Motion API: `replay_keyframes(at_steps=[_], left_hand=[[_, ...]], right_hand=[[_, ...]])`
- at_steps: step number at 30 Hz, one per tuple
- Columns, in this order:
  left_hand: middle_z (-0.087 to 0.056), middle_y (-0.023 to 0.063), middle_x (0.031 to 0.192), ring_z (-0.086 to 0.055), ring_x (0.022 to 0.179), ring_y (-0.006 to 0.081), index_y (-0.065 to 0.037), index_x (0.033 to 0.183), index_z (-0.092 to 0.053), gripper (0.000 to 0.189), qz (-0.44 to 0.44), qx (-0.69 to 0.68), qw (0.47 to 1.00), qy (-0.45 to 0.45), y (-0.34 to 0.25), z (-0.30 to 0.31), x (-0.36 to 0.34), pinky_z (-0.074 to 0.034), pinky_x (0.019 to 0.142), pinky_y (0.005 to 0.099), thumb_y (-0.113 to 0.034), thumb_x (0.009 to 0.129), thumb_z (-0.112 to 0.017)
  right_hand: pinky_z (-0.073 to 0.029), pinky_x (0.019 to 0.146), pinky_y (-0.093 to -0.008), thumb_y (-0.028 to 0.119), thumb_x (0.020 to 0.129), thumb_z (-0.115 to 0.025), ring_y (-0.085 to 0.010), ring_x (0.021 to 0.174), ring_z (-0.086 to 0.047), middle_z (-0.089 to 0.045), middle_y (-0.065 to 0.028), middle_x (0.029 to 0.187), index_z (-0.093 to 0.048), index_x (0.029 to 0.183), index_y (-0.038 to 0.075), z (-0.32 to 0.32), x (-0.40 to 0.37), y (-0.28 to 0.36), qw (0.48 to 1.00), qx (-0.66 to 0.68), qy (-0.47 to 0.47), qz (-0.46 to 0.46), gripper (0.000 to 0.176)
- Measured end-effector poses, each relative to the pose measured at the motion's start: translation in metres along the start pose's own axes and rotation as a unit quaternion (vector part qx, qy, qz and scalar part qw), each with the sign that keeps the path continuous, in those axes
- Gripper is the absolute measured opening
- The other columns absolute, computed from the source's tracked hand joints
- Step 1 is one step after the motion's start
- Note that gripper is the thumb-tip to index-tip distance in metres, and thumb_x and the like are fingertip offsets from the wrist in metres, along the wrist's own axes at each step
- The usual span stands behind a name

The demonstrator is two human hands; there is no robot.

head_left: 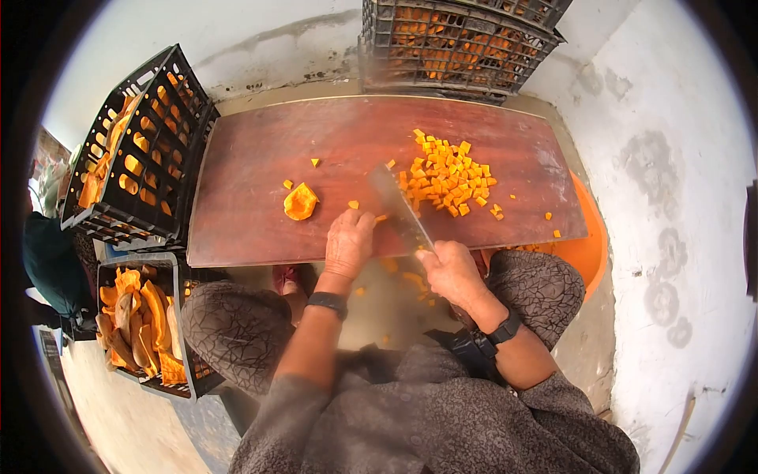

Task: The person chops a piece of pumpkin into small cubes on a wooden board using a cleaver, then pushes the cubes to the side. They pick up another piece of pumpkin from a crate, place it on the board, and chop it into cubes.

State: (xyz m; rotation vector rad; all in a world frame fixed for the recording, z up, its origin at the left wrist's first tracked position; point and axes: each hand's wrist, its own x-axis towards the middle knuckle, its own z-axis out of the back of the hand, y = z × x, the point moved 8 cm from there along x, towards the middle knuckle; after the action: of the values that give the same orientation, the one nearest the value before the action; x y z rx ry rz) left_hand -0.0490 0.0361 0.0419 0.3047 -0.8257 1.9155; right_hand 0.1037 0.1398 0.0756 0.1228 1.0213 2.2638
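My right hand (454, 272) is closed round the handle of a broad-bladed kitchen knife (401, 204). The blade slants up and to the left over the reddish-brown board (260, 150). Left of the blade, my left hand (350, 241) rests on the board's near edge with fingers curled; a small piece of orange pumpkin (381, 218) peeks out at the fingertips, mostly hidden. Beyond the blade lies a pile of pumpkin cubes (450, 175). A larger pumpkin chunk (300, 202) sits to the left, with a few scraps around it.
At left stand a black crate (146, 150) of pumpkin pieces and a lower crate (180, 316) of long slices or peelings. Stacked crates (466, 49) of pumpkin are behind the board. An orange tub (592, 229) shows under its right end. A white wall (671, 158) rises at right.
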Motion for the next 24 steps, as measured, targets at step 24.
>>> replay_keyframes(at_steps=[24], left_hand=[[-0.058, 0.0161, 0.091, -0.059, 0.09, 0.0377, -0.005, 0.099, -0.06, 0.017, 0.02, -0.065, 0.997, 0.038, -0.001, -0.004, 0.003, -0.051, 0.08, 0.0457, -0.002, 0.082, -0.064]], right_hand=[[-0.05, 0.079, -0.0522, 0.021, 0.092, -0.059, -0.0466, 0.087, -0.064, -0.067, -0.0272, 0.087, -0.068, 0.087, -0.005, 0.015, 0.009, 0.036, 0.979, -0.159, 0.119, -0.053, 0.028]])
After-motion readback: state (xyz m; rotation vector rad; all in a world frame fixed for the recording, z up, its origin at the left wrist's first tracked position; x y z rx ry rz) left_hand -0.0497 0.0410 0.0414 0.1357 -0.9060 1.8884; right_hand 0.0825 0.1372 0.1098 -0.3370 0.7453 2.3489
